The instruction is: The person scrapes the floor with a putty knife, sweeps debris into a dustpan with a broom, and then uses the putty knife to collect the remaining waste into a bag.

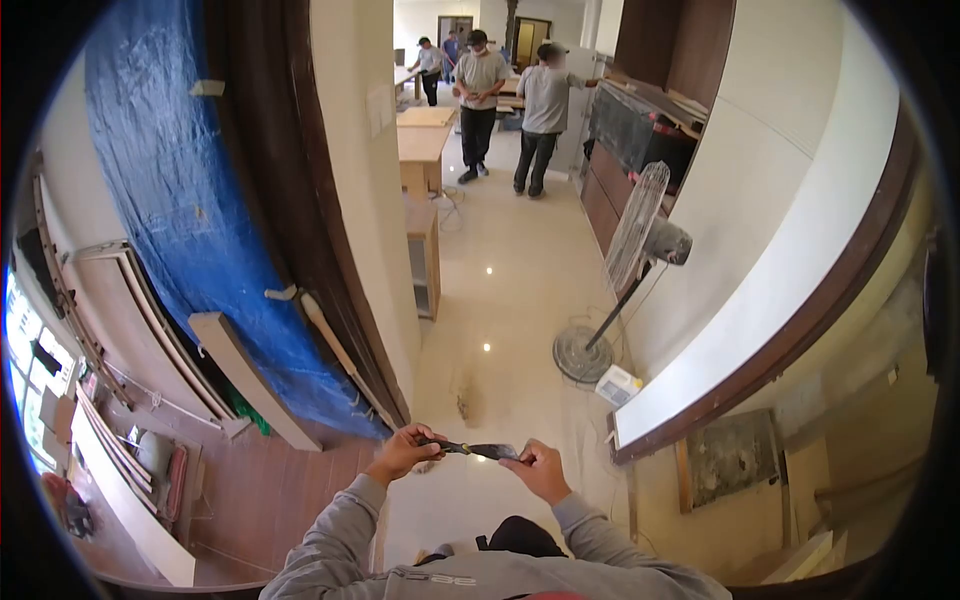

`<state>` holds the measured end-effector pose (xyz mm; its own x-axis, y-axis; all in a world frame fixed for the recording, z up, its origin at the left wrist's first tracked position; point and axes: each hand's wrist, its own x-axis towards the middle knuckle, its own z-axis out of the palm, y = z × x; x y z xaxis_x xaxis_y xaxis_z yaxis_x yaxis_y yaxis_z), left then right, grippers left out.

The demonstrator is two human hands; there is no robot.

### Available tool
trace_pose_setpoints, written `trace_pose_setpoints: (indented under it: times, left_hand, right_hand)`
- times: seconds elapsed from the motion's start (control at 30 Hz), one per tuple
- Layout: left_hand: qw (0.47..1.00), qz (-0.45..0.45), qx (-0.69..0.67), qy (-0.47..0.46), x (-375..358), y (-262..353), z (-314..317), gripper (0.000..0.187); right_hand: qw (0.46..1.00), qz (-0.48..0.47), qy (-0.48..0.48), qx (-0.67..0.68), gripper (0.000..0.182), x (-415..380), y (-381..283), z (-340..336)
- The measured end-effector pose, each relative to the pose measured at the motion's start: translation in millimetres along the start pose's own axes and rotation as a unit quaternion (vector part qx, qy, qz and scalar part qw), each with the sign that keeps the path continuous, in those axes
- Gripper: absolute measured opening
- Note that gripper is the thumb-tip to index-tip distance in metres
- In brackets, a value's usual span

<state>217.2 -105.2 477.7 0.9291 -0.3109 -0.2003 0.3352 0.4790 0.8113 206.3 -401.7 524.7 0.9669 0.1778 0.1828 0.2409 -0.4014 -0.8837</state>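
Both hands hold one slim dark tool out in front of my body, level with the doorway floor. It looks like a putty knife, with a black handle, a yellowish mark near the middle and a flat greyish blade that widens to the right. My left hand is closed round the handle end. At the other end, the fingers of my right hand pinch the blade's tip. Fine detail of the blade is too small to make out.
A standing fan and a white jug stand ahead on the right. Blue plastic sheeting covers the left door panel, with a leaning board beside it. Several people work in the far room near a wooden table.
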Motion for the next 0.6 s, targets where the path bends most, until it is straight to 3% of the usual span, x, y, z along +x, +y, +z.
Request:
trace_pose_setpoints:
  times: [0.03, 0.07, 0.1, 0.13, 0.17, 0.2, 0.23, 0.3, 0.33, 0.47, 0.6]
  left_hand:
    - [1.0, 0.009, 0.003, 0.0, 9, 10, 7, 0.018]
    - [1.0, 0.021, 0.019, 0.0, 17, 17, 15, 0.019]
    - [0.999, 0.027, 0.034, 0.003, 22, 19, 21, 0.019]
    - [0.994, 0.054, 0.088, 0.017, 30, 15, 25, 0.02]
    - [0.994, 0.054, 0.091, 0.021, 36, 6, 26, 0.02]
    - [0.988, 0.07, 0.131, 0.031, 44, -3, 27, 0.021]
    - [0.981, 0.086, 0.172, 0.042, 54, -4, 32, 0.022]
    - [0.97, 0.076, 0.216, 0.076, 64, -3, 52, 0.02]
    - [0.961, 0.062, 0.259, 0.081, 67, 6, 67, 0.019]
    - [0.933, 0.074, 0.329, 0.128, 77, 18, 75, 0.018]
    - [0.912, 0.137, 0.317, 0.221, 90, 19, 37, 0.019]
  right_hand:
    - [0.999, -0.005, 0.036, 0.015, 0.041, 7, 3, -3]
    - [1.0, 0.016, 0.004, 0.002, 0.03, 10, 6, -11]
    - [1.0, 0.016, 0.001, 0.006, 0.03, 12, 20, -15]
    - [0.979, 0.075, 0.0, 0.189, 0.026, 21, 39, -18]
    - [0.921, 0.135, -0.001, 0.366, 0.025, 28, 57, -22]
    - [0.871, 0.264, -0.035, 0.413, 0.027, 35, 75, -35]
    - [0.869, 0.264, -0.04, 0.416, 0.027, 52, 77, -51]
    - [0.72, 0.481, -0.173, 0.469, 0.034, 69, 78, -73]
    - [0.705, 0.48, -0.251, 0.458, 0.041, 82, 83, -71]
    - [0.777, 0.427, -0.306, 0.348, 0.026, 143, 119, -49]
    - [0.766, 0.391, -0.387, 0.332, 0.027, 228, 112, -18]
